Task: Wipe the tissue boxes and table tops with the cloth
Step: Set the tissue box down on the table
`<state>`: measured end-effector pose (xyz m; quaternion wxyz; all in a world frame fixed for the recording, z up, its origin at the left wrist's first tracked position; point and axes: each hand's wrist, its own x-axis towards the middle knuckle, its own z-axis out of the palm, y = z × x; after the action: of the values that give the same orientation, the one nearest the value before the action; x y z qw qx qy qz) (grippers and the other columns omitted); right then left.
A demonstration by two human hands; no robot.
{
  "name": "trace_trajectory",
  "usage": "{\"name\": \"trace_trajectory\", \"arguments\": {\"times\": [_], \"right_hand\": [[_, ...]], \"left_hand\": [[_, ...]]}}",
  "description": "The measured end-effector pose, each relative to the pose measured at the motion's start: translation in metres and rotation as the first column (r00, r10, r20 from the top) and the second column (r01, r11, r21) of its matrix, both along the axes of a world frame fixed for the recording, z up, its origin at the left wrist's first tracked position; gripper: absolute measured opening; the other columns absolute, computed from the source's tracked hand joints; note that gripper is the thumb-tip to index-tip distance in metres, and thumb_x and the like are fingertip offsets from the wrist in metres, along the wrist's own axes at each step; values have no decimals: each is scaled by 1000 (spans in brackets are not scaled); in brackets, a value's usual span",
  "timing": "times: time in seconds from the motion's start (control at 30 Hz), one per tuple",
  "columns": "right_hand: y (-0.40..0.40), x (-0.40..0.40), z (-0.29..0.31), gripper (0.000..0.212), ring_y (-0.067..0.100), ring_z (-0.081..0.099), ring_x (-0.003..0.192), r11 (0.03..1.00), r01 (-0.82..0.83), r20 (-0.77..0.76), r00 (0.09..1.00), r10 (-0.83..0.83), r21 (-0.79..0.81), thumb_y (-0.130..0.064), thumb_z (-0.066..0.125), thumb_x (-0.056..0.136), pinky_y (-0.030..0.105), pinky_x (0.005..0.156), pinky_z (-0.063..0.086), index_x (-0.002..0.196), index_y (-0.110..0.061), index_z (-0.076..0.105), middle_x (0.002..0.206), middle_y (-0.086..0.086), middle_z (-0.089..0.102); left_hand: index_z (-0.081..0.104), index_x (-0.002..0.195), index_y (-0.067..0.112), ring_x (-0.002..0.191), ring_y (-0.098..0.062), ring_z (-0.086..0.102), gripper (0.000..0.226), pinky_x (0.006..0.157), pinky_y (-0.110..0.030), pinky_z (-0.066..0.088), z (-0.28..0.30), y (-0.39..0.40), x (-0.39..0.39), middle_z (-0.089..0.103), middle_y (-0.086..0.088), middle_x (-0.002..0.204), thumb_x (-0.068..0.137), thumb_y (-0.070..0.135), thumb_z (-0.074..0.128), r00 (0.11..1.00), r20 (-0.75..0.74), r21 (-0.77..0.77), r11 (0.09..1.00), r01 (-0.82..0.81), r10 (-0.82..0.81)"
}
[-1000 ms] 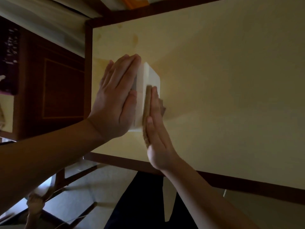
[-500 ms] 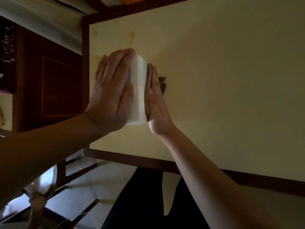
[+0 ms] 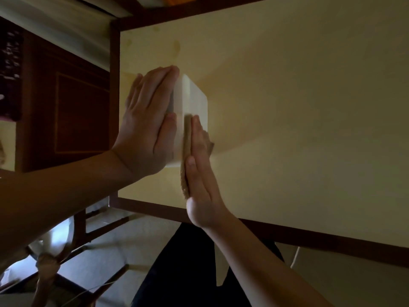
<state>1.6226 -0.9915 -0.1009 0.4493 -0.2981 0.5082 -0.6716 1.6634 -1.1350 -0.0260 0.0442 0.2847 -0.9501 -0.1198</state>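
A white tissue box (image 3: 194, 100) stands near the left end of the cream table top (image 3: 298, 107). My left hand (image 3: 148, 125) lies flat with straight fingers against the box's left side. My right hand (image 3: 201, 171) is flat too, and presses a tan cloth (image 3: 185, 165) against the box's right side near its front corner. The cloth shows as a thin strip between my palm and the box; most of it is hidden behind the hand.
The table has a dark brown wooden rim (image 3: 309, 238). Dark wood panelling (image 3: 66, 111) stands to the left of the table. A chair frame (image 3: 88, 235) and tiled floor (image 3: 115, 258) lie below the table's near edge, beside my dark trousers (image 3: 183, 273).
My right hand slid the cloth back toward me along the box's right side, after having pushed it forward half a second ago. My left hand stayed flat on the box's left side.
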Motion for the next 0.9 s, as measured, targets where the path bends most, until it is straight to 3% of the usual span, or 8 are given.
{"name": "trace_trajectory", "arguments": {"times": [0.2, 0.37, 0.5, 0.63, 0.8, 0.9], "right_hand": [[-59, -38, -1, 56, 25, 4, 165, 999, 1, -60, 998, -3, -41, -7, 25, 112, 48, 134, 2, 165, 4, 10, 176, 19, 9], [-81, -49, -26, 54, 29, 7, 165, 999, 39, -131, 991, -40, -6, -14, 22, 114, 56, 132, 9, 165, 3, 15, 174, 19, 16], [-63, -36, -43, 57, 15, -2, 165, 994, -8, -41, 999, 13, 105, -23, 20, 115, 53, 134, 5, 167, -5, 7, 178, 9, 4], [-30, -17, -44, 58, 17, -1, 165, 993, -44, 65, 997, 37, 113, -23, 22, 114, 56, 133, 7, 168, -9, 5, 179, 5, 2], [-3, 3, -30, 52, 12, -3, 164, 985, -45, 109, 994, 27, 168, -27, 21, 114, 55, 133, 5, 164, -31, 5, 178, -4, 1], [-2, 4, -15, 54, 9, -5, 164, 982, -50, 116, 993, 29, 181, -26, 20, 115, 53, 133, 4, 166, -25, 3, 178, -6, -1]], "left_hand": [[38, 152, -7, 145, -32, 39, 60, 117, -62, 29, 0, -3, 0, 40, -22, 156, 98, 18, 34, 1000, -13, 28, 1000, 8, -8], [39, 151, -7, 140, -34, 42, 58, 114, -63, 32, -1, -1, -2, 42, -23, 153, 98, 16, 38, 1000, -25, 34, 999, -5, 6], [38, 152, -6, 141, -34, 40, 59, 114, -63, 31, -1, -1, 0, 41, -23, 153, 97, 16, 39, 1000, -21, 31, 1000, -5, 6], [38, 153, -5, 142, -34, 39, 59, 115, -62, 30, -2, -1, 0, 40, -22, 154, 97, 16, 40, 1000, -25, 31, 999, -11, 12], [38, 153, -4, 143, -32, 38, 59, 118, -60, 27, -2, -1, 0, 40, -21, 154, 98, 16, 40, 999, -30, 24, 1000, -16, 16], [38, 154, -3, 143, -31, 37, 59, 120, -59, 25, -2, -1, 0, 41, -20, 155, 98, 15, 40, 999, -40, 42, 999, -24, 26]]}}
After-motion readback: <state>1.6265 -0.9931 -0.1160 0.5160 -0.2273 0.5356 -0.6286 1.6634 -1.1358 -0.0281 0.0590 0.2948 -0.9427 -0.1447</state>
